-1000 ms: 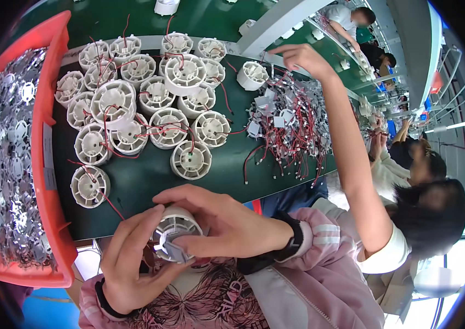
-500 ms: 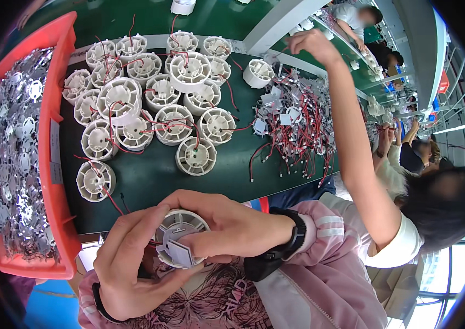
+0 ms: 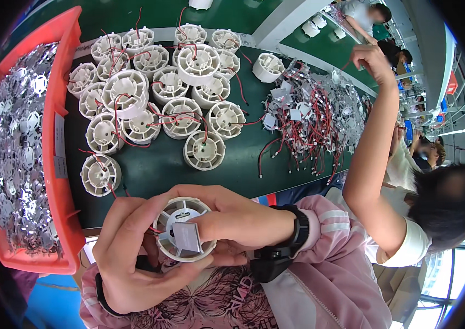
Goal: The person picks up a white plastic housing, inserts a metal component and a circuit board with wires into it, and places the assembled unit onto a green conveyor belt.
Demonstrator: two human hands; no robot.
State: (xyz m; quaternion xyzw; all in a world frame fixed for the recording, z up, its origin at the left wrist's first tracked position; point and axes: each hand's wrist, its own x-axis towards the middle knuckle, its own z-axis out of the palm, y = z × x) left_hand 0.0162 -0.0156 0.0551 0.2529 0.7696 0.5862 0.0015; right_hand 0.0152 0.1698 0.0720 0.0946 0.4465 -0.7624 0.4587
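Observation:
Close to my body I hold a white round plastic housing with spokes inside its rim, its open side facing up. My left hand is closed around its left and near side, and a short red wire shows by those fingers. My right hand curls over the far and right side, its thumb reaching inside the rim. That thumb presses against a square grey plate, which sits tilted inside the housing. The thumb's tip is partly hidden behind the plate.
Several similar white housings with red and black wires stand clustered on the dark green table. At left is a red bin of shiny metal pieces. A pile of wired plates lies right, near a co-worker's raised hand.
The grey plate lay flatter in the housing before; now it is tipped up against my right thumb. The co-worker's hand has moved right, away from the pile's far edge. My view has shifted slightly.

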